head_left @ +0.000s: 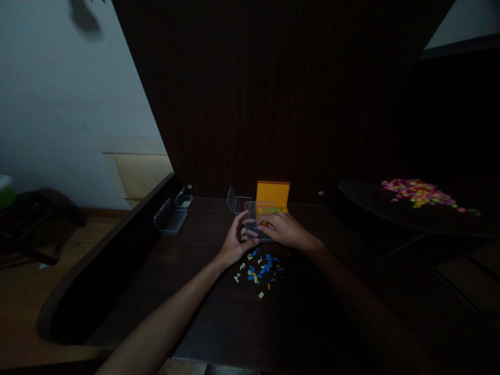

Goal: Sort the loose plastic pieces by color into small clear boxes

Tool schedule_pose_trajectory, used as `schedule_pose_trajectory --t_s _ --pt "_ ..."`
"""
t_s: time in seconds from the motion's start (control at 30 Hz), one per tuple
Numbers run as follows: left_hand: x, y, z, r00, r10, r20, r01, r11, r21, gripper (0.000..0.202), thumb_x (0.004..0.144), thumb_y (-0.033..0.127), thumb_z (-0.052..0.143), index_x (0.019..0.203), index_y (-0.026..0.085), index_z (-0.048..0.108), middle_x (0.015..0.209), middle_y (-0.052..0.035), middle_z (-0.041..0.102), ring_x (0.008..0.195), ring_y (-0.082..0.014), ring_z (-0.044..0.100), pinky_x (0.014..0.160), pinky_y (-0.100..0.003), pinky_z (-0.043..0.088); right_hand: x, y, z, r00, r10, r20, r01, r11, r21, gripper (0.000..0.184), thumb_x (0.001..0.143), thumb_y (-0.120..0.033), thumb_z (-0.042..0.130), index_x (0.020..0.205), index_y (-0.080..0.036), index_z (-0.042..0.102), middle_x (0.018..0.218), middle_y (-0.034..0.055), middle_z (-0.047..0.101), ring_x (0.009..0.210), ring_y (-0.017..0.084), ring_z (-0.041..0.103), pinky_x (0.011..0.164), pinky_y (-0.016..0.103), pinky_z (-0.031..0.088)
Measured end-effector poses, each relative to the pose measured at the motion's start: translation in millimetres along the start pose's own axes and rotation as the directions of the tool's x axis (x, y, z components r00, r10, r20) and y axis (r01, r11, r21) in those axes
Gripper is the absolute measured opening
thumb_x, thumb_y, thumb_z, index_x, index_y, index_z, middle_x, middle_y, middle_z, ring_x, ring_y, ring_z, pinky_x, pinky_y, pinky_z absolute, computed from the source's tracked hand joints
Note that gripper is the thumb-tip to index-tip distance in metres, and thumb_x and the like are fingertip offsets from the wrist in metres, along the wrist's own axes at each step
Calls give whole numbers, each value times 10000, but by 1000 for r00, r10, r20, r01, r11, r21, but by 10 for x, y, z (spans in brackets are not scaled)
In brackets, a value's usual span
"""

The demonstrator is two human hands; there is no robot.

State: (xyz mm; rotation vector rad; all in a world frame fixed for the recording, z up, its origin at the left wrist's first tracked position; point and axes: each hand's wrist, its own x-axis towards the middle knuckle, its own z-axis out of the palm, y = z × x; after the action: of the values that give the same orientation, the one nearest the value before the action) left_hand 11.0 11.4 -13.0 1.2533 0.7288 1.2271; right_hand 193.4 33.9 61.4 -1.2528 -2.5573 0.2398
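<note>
While blue bricks (262, 269) litter dark wood (195, 297), left hand (233, 242) and right hand (286, 229) hold a clear boxy case (254, 219).

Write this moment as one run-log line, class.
left hand: holds clear box | right hand: rests on clear box | nearer: loose blue and yellow pieces | behind: open orange box

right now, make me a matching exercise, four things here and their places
1 open orange box
2 clear plastic case
3 loose blue, yellow and white small pieces
4 heap of pink, yellow and green pieces

a on the round side table, right
b between left hand and right hand
c on the dark wooden table, nearer than the hands
d just behind the clear case

Pairs: 1-d, 2-b, 3-c, 4-a
</note>
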Motion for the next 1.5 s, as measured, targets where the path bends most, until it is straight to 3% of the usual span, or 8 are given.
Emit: schedule_pose_trajectory --t_s 0.1,0.23,0.47,0.9,1.1,1.5 --pt "24 1 -28 1000 6 -26 -6 1000 15 865 632 209 823 1358 307 363 1247 -84 492 840 -117 619 760 -279 519 -109 -63 -162 1000 -9 26 12 996 -90 178 889 -247 557 930 -206 726 825 70 703 725 194 619 641 271 396" --pt "53 6 -54 998 23 -64 -21 999 26 865 612 212 830 1344 296 375 1221 -71 502 812 -105 619 751 -269 521 -228 -232 -305 969 -80 234 113 984 -134 148 858 -236 574 864 -214 721 844 56 700 773 188 629 676 261 405" --pt "49 32 -61 997 33 -64 -30 998 52 843 618 211 818 1333 291 380 1211 -63 508 805 -101 618 761 -270 515 -167 -366 -155 873 -19 487 168 950 -263 209 816 -137 555 904 -179 740 888 111 715 883 230 661 702 268 441" --pt "42 18 -80 998 29 -60 -25 998 63 849 616 208 823 1341 281 386 1229 -78 510 805 -100 626 746 -260 518 -137 -388 -63 870 10 493 148 949 -280 253 880 -155 482 920 -133 731 924 152 719 886 243 678 709 291 477" --pt "31 27 -75 998 33 -56 -29 997 77 827 629 200 813 1336 280 392 1226 -80 510 814 -105 627 736 -254 507 -134 -385 -66 857 7 515 150 953 -263 213 811 -186 560 934 -163 733 932 131 720 899 253 670 707 299 478" --pt "38 25 -61 998 22 -59 -17 996 82 825 622 205 814 1324 269 386 1226 -81 504 798 -99 623 726 -250 494 -128 -434 -52 849 30 528 156 940 -303 249 814 -192 539 950 -144 741 938 155 729 902 272 685 703 312 491"
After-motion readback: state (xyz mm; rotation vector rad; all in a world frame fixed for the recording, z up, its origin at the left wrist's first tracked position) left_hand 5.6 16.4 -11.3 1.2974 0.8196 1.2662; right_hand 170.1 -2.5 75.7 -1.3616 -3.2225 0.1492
